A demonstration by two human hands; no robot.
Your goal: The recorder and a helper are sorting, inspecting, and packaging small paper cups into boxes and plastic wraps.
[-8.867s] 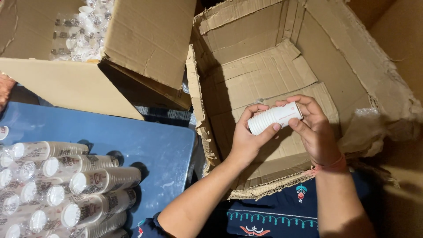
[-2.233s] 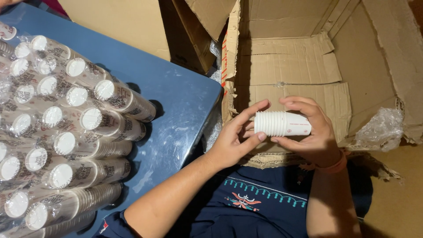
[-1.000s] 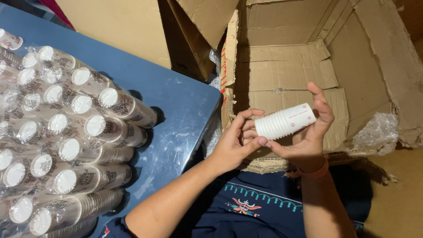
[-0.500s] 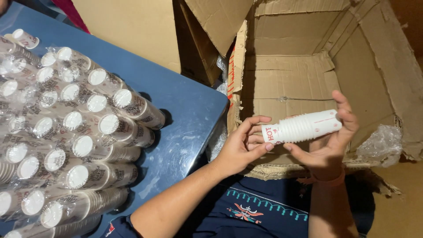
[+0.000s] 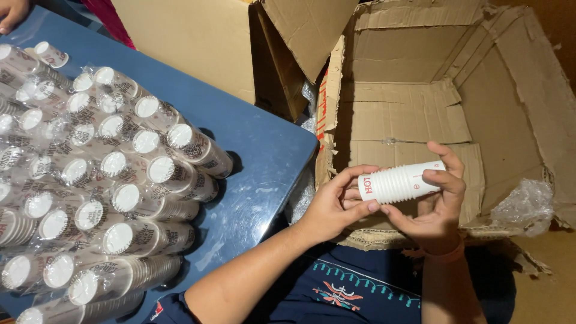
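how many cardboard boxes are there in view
2. One open cardboard box lies on its side right behind the cup stack held by the left hand and right hand. A second box stands at top centre, beyond the blue table. Others may sit out of frame.

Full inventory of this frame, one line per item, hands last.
stack of paper cups: one, white with red print, held sideways in both hands over the open box
wrapped cup sleeves: many, count unclear, white in clear plastic, piled on the table at left
table: one, blue, left
open cardboard box: one, brown, torn edges, right
second cardboard box: one, brown, top centre
crumpled clear plastic: one piece, in the box at right
another person's hand: one, top left corner
left hand: grips the stack's left end
right hand: cradles the stack, orange wristband
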